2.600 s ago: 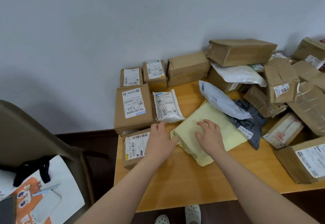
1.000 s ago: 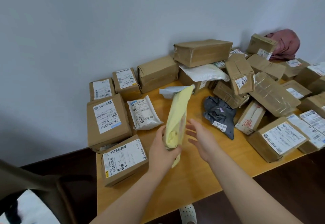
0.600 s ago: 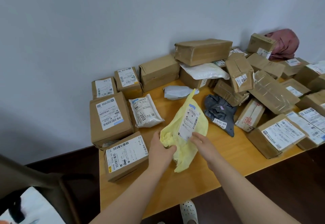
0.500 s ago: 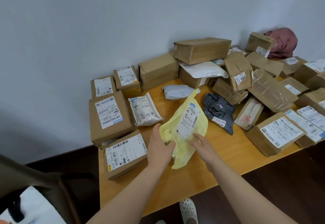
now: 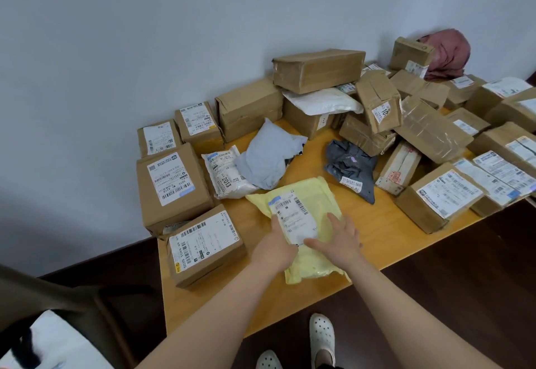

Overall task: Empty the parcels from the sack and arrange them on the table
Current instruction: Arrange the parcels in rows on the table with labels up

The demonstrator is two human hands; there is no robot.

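Left hand [image 5: 275, 248] and right hand [image 5: 338, 238]: grip open, fingers flat on yellow mailer [image 5: 314, 199], holding nothing. Risk: the mailer sits near the worktop [image 5: 383, 223] edge; a careless push could slide it off.

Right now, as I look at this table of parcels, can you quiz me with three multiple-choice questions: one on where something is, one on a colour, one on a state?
1. Where does the yellow mailer lie?
A) on a chair
B) flat on the table, near its front edge
C) atop the stacked boxes

2. What colour is the crumpled bag beyond it, to the right?
A) red
B) green
C) dark grey

3. How do the left hand and right hand meet the yellow mailer?
A) clenched into fists
B) open, fingers laid on top of it
C) lifting it into the air

Answers:
1 B, it lies spread on the table by the near edge.
2 C, the crumpled bag is plainly dark grey.
3 B, both hands rest on it with straight fingers.
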